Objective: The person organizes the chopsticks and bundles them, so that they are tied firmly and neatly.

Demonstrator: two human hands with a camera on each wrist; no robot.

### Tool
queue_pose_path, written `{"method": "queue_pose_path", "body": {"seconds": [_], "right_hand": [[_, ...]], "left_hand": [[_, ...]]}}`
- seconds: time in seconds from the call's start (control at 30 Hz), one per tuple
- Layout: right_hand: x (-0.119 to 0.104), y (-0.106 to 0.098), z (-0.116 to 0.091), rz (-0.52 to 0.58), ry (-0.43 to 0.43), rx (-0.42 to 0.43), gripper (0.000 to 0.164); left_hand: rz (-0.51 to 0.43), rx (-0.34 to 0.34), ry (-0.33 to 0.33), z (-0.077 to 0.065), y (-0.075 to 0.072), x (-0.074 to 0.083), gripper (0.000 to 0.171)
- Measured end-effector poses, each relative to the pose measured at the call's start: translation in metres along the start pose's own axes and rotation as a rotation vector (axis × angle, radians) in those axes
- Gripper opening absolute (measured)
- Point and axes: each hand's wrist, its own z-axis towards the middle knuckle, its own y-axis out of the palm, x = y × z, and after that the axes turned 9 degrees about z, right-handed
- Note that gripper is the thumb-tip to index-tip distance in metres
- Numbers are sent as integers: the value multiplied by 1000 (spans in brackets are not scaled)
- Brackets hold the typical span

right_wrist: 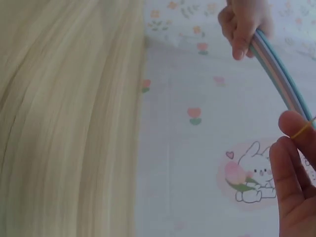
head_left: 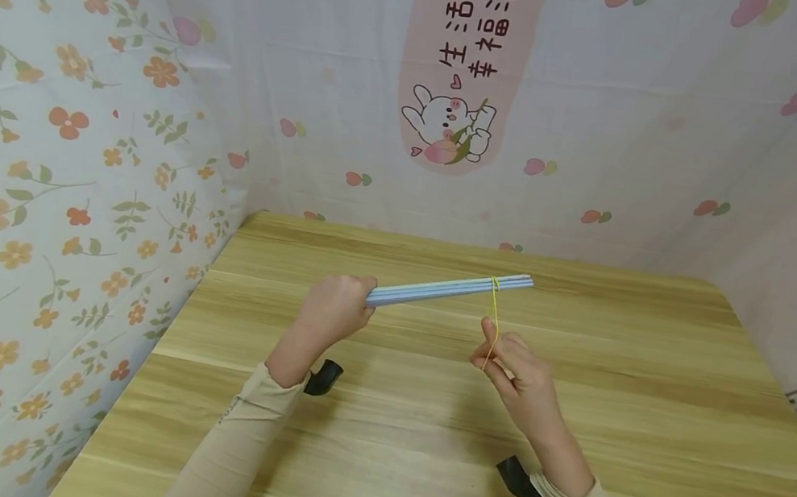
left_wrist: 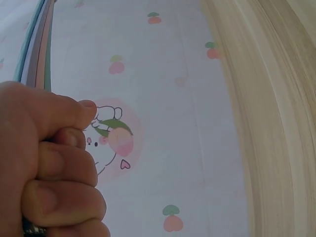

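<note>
My left hand (head_left: 334, 306) grips one end of a bundle of long, thin pastel sticks (head_left: 438, 289), holding it above the table and pointing right. Blue, purple, pink and green sticks (left_wrist: 37, 54) show in the left wrist view, rising out of the curled fist (left_wrist: 59, 158). Near the bundle's far end a yellow rubber band (head_left: 495, 323) is looped around it. My right hand (head_left: 520, 371), just below that end, draws the band down, held at the thumb and fingertips. In the right wrist view the band (right_wrist: 302, 130) crosses a fingertip.
Beneath both hands lies a wood-grain table (head_left: 393, 442). A white printed cloth (head_left: 599, 140) hangs behind it, and a flowered cloth (head_left: 86, 167) stands along the left side. A dark curved piece (head_left: 323, 378) sits at the left wrist, another (head_left: 518, 480) at the right.
</note>
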Motion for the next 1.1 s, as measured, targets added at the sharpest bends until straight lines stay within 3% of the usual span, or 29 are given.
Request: {"method": "queue_pose_path", "body": {"seconds": [0.17,0.23,0.37,0.47,0.63,0.7,0.87,1.1], "right_hand": [[-4,4,-3,129,136,45,53],[-4,5,-4,177,172,62,71],[-6,9,-3,156,272,111,80],[-11,10,-1,156,380,150,77],[-14,7,8,381,578,248,29],[-15,6,11,476,654,296,20],[-16,2,12,643,768,379,34],[-12,-5,13,823,793,404,35]], "left_hand": [[-14,18,-4,1,0,0,13],[-8,28,0,1,0,0,14],[5,58,6,1,2,0,14],[10,79,5,1,3,0,15],[21,112,6,1,4,1,15],[28,127,6,1,5,1,15],[44,156,11,0,7,1,18],[53,174,31,0,9,0,18]]}}
